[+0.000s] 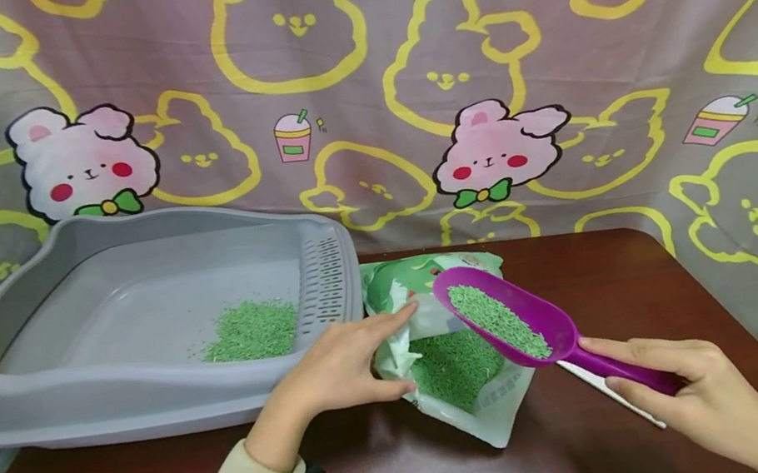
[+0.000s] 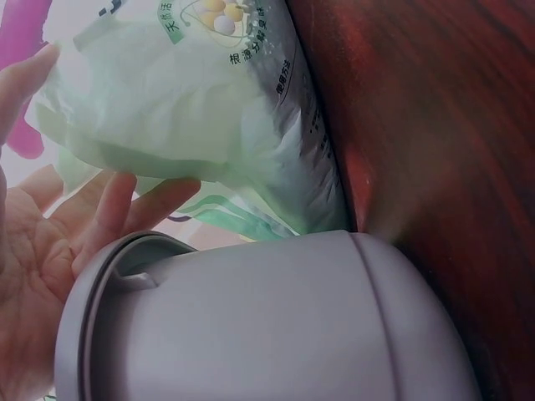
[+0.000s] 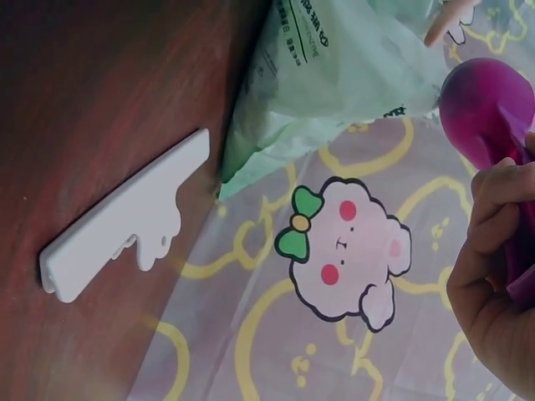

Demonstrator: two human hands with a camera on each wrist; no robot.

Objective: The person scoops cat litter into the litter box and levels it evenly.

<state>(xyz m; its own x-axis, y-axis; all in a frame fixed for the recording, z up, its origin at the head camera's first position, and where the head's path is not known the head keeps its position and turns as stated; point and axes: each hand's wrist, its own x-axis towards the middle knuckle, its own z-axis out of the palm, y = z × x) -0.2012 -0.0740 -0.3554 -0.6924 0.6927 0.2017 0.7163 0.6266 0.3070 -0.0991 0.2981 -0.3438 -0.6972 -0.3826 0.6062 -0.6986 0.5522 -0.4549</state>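
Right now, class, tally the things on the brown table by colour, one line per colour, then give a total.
Grey: 1, the litter tray
Green: 1, the litter bag
Purple: 1, the scoop in the right hand
White: 1, the flat clip
Total: 4

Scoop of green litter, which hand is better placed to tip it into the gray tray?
The right hand, probably. It already grips the purple scoop, full of litter, above the bag, with the tray just left. The left hand lies open on the bag's edge, steadying it.
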